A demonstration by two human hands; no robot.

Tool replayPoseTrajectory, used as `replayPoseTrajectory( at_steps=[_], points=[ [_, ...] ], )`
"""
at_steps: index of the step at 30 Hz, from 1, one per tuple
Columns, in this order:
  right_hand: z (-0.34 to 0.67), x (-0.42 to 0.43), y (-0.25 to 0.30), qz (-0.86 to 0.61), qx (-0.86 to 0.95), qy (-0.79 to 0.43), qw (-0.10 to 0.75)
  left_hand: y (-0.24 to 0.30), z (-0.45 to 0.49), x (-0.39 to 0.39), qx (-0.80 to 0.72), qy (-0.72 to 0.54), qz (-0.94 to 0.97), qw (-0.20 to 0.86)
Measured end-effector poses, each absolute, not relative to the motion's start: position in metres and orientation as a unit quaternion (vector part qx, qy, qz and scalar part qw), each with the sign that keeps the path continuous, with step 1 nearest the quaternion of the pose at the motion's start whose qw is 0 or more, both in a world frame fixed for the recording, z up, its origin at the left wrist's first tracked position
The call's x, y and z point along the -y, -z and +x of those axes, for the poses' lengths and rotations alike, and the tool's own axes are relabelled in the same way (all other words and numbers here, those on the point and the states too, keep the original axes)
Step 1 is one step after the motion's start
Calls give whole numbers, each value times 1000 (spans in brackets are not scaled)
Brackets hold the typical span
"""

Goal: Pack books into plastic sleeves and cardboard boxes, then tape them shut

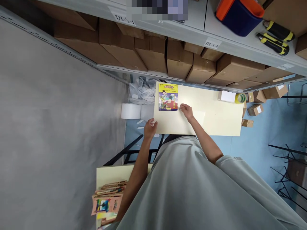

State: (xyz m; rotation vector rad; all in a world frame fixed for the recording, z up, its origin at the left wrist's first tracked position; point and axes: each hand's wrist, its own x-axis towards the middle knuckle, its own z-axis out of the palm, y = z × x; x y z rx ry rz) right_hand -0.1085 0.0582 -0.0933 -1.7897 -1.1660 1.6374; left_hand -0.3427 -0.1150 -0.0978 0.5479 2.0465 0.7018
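A colourful picture book [168,96] lies flat near the far left corner of a pale yellow table [220,121]. My right hand [186,111] rests on the table just right of the book, fingers loosely curled with nothing in them, fingertips close to the book's edge. My left hand [150,127] grips the table's left near corner, fingers wrapped over the edge.
A stack of picture books [107,201] sits on a second table at lower left. A white box [226,96] and a yellow tape roll [240,98] stand at the table's far right. Shelves of cardboard boxes [177,60] rise behind. White foam rolls [130,111] lie on the floor.
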Motion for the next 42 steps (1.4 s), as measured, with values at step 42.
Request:
replayPoseTrajectory(
  at_steps=[42],
  points=[
    [143,9,0,-690,450,-400,401,-12,-272,117,-862,-222,368,267]
  ],
)
